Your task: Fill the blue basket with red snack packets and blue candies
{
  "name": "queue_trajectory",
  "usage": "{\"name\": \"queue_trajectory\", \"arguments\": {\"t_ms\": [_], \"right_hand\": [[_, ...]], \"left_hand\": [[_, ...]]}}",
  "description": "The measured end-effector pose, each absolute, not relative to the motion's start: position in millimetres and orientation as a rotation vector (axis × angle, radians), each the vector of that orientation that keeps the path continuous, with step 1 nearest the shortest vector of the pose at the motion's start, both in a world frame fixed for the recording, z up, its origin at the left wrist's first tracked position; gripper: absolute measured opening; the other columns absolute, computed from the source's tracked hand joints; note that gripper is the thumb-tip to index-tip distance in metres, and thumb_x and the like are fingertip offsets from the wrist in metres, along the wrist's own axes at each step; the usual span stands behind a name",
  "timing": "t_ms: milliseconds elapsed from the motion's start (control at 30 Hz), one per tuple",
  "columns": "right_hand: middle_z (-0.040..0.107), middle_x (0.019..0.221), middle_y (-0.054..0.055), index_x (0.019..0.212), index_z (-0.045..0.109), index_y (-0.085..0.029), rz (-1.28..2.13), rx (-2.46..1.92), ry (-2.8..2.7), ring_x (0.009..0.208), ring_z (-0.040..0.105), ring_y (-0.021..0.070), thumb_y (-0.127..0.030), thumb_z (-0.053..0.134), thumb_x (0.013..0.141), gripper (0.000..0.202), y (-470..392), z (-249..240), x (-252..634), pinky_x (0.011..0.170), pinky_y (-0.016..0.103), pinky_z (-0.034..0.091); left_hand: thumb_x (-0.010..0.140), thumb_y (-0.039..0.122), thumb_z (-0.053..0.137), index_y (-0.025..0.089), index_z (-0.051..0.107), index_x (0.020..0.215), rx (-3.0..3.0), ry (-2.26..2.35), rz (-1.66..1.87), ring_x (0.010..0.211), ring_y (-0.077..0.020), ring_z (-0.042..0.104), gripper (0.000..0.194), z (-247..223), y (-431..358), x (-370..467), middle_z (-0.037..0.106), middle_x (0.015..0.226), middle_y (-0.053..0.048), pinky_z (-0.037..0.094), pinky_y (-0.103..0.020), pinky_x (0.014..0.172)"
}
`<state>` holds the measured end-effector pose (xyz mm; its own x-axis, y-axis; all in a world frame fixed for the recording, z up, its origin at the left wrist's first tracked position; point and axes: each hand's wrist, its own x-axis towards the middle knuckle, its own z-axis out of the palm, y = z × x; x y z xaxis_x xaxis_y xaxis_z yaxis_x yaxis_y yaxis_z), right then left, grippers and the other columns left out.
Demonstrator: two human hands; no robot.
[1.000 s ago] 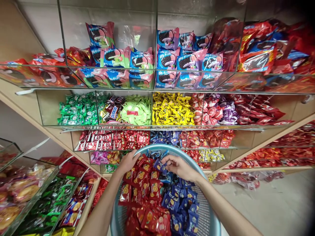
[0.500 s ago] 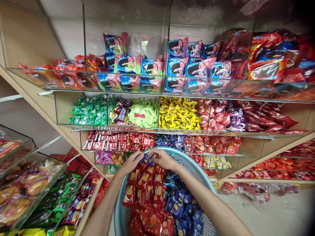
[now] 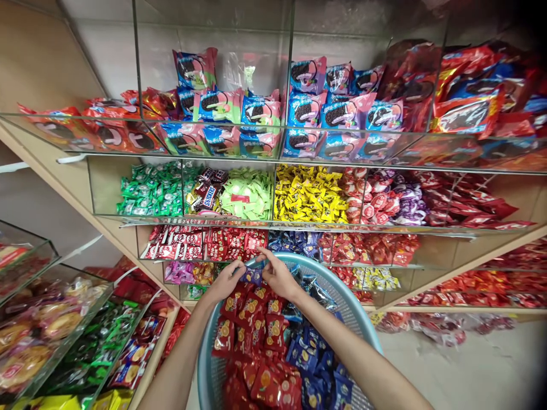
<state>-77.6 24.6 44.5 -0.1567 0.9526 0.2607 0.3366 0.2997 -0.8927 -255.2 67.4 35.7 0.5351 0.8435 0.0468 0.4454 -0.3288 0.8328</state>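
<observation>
A small blue candy packet (image 3: 252,276) is between my hands, near the far rim of a blue plastic basket (image 3: 371,324). My left hand (image 3: 228,280) pinches the left end of this packet. Close to its right end is my right hand (image 3: 280,277), fingers apart and the forefinger stretched up and left; whether the thumb touches the packet I cannot tell. Below my hands, red candy packets (image 3: 252,310) with orange pictures fill the basket's left side. Dark blue packets (image 3: 305,350) lie on the right, partly hidden by my right forearm.
Glass-fronted shelves rise beyond the basket, holding blue-and-pink cookie packs (image 3: 305,111), yellow sweets (image 3: 310,193) and green sweets (image 3: 151,188). At the left, a slanted display holds wrapped cakes (image 3: 25,364) and green packets (image 3: 92,336). Tiled floor (image 3: 453,370) shows at the lower right.
My right hand's curled fingers have lifted and straightened beside the blue packet. My left hand stays at the packet's left end. The view has shifted slightly.
</observation>
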Motion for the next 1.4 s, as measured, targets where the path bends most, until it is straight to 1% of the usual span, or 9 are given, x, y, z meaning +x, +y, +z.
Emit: {"name": "queue_trajectory", "arguments": {"t_ms": [167,333,500,600,667,900,1067,1200,1400], "right_hand": [[0.048,0.103,0.002,0.128,0.024,-0.027,0.837,-1.192,-1.647,0.057,0.039,0.0067,-0.005,0.037,0.070,0.064,19,51,-84,0.055,0.020,0.037],[0.047,0.108,0.004,0.127,0.028,-0.027,0.833,-1.136,-1.686,0.061,0.041,0.0078,-0.009,0.037,0.074,0.057,0,81,-64,0.058,0.022,0.038],[0.048,0.109,0.004,0.123,0.034,-0.026,1.022,-1.158,-1.744,0.062,0.041,0.0072,-0.012,0.039,0.075,0.050,-49,100,-21,0.057,0.022,0.038],[0.050,0.106,0.004,0.123,0.035,-0.026,1.202,-1.226,-1.773,0.059,0.040,0.0065,-0.013,0.039,0.076,0.048,-83,93,-3,0.054,0.021,0.038],[0.051,0.102,0.003,0.122,0.037,-0.026,1.229,-1.289,-1.780,0.059,0.041,0.0071,-0.013,0.039,0.077,0.047,-103,86,4,0.056,0.022,0.039],[0.053,0.095,0.005,0.115,0.046,-0.026,0.958,-1.570,-1.690,0.079,0.050,0.0144,-0.021,0.036,0.082,0.035,-146,65,3,0.071,0.029,0.043],[0.051,0.100,0.008,0.108,0.053,-0.025,0.814,-1.708,-1.571,0.097,0.048,0.0189,-0.029,0.034,0.084,0.031,-167,52,-11,0.082,0.031,0.041],[0.050,0.104,0.010,0.107,0.054,-0.025,0.756,-1.740,-1.590,0.098,0.049,0.0189,-0.029,0.033,0.084,0.031,-181,46,-20,0.083,0.029,0.041],[0.053,0.096,0.010,0.104,0.055,-0.025,0.655,-1.748,-1.650,0.091,0.054,0.0174,-0.026,0.038,0.080,0.029,-199,33,-23,0.077,0.025,0.046]], "left_hand": [[0.082,0.047,0.027,0.019,0.044,0.074,1.952,1.077,0.638,0.063,-0.0097,0.040,0.034,39,66,-253,0.041,0.065,0.004,0.035,-0.020,0.060],[0.081,0.052,0.025,0.020,0.049,0.078,1.898,1.165,0.581,0.072,-0.0146,0.047,0.040,47,62,-252,0.051,0.076,0.000,0.036,-0.024,0.066],[0.080,0.054,0.025,0.020,0.050,0.077,1.861,1.190,0.539,0.077,-0.0162,0.049,0.042,49,60,-251,0.053,0.080,-0.001,0.036,-0.026,0.069],[0.080,0.055,0.025,0.019,0.050,0.078,1.875,1.202,0.549,0.077,-0.0156,0.049,0.044,48,60,-251,0.054,0.081,-0.001,0.037,-0.026,0.070],[0.080,0.054,0.025,0.020,0.051,0.077,1.888,1.203,0.556,0.076,-0.0153,0.049,0.043,48,60,-251,0.054,0.080,-0.001,0.037,-0.026,0.070],[0.080,0.056,0.025,0.020,0.050,0.076,1.887,1.205,0.563,0.074,-0.0157,0.049,0.044,48,62,-250,0.052,0.077,-0.001,0.037,-0.027,0.071],[0.079,0.057,0.025,0.019,0.051,0.078,1.864,1.212,0.553,0.075,-0.0159,0.049,0.046,47,61,-249,0.053,0.079,-0.002,0.037,-0.028,0.070],[0.079,0.056,0.024,0.019,0.051,0.078,1.869,1.212,0.557,0.075,-0.0159,0.049,0.046,46,61,-249,0.053,0.079,-0.002,0.037,-0.028,0.070],[0.079,0.055,0.026,0.020,0.052,0.077,1.860,1.206,0.572,0.076,-0.0165,0.050,0.043,46,60,-250,0.055,0.081,-0.002,0.038,-0.028,0.069]]}}
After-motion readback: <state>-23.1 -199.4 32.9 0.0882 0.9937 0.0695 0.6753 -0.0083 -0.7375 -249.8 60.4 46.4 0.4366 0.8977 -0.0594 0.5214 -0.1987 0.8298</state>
